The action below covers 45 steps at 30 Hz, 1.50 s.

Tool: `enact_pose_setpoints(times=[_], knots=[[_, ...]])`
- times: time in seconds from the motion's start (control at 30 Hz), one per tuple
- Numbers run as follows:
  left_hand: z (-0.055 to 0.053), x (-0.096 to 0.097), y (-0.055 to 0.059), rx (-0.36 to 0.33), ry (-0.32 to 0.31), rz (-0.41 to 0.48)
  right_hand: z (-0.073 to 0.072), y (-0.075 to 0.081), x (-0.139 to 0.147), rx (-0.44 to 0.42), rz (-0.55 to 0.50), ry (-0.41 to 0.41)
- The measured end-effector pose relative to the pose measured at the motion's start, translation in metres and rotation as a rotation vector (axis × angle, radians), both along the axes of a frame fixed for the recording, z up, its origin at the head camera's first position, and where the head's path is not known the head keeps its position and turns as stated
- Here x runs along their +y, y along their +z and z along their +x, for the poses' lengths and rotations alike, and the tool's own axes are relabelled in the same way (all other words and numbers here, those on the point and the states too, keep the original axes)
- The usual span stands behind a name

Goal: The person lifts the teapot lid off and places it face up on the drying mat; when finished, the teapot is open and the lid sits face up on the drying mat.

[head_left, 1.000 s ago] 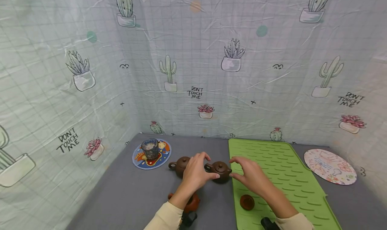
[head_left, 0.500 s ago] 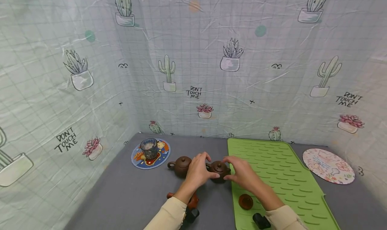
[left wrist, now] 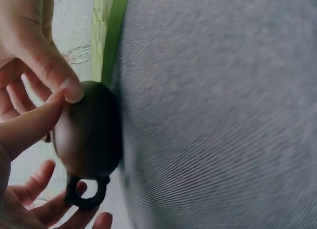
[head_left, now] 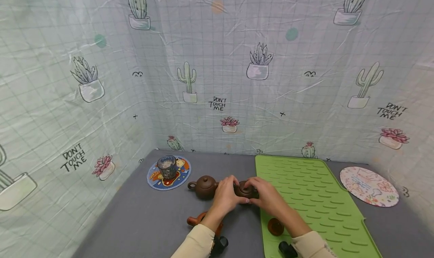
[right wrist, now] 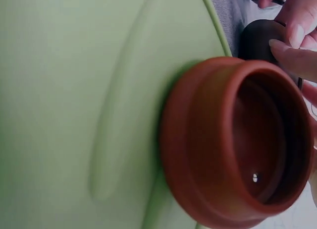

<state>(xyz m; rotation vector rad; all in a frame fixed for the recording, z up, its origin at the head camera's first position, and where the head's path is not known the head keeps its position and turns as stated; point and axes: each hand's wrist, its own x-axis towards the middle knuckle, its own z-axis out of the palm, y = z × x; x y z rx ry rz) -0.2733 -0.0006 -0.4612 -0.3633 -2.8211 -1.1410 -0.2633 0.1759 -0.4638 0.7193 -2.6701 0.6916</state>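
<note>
In the head view, a dark brown clay teapot (head_left: pixel 245 190) stands just left of the green mat, between both hands. My left hand (head_left: pixel 226 193) wraps its handle side and my right hand (head_left: pixel 269 196) its other side. The left wrist view shows the two thumbs meeting tip to tip against the teapot (left wrist: pixel 89 135), with left fingers behind its loop handle (left wrist: pixel 89 197). The hands cover much of the spout side. Left of my left hand sits a second dark brown teapot (head_left: pixel 205 186), lid on. An orange-brown teapot (head_left: pixel 194 221) is partly hidden beneath my left forearm.
A hollow reddish-brown clay piece, like an upturned lid (head_left: pixel 276 226), lies on the green ridged mat (head_left: pixel 305 179) near my right forearm. A glass (head_left: pixel 167 167) stands on a blue patterned round mat (head_left: pixel 154 180) at back left. A pale floral round mat (head_left: pixel 369 186) lies far right.
The right hand has moved left and closed in on the teapot. The left hand has shifted slightly right, and the thumbs have come together in front. The other teapots stay where they were.
</note>
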Motion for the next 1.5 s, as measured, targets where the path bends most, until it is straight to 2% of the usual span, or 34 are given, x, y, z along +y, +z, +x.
enact_pose_setpoints(times=[0.23,0.5,0.73,1.2,1.5], knots=[[0.004,0.0004,-0.0065,0.014,0.018,-0.004,0.0024,-0.0034,0.0,-0.012,-0.008,-0.001],[0.0035,0.0016,-0.0042,0.009,0.054,-0.019,0.0009,-0.0028,0.0021,0.028,0.011,0.003],[0.0016,0.003,-0.0032,0.022,0.082,-0.071,0.001,-0.0014,0.0032,0.038,0.021,0.006],[0.0018,0.0049,-0.0002,0.023,0.103,-0.084,-0.0011,-0.0008,0.0039,0.068,0.036,0.006],[0.0042,0.0056,-0.0012,0.017,0.115,-0.097,0.0005,-0.0031,0.0033,0.048,0.037,0.0]])
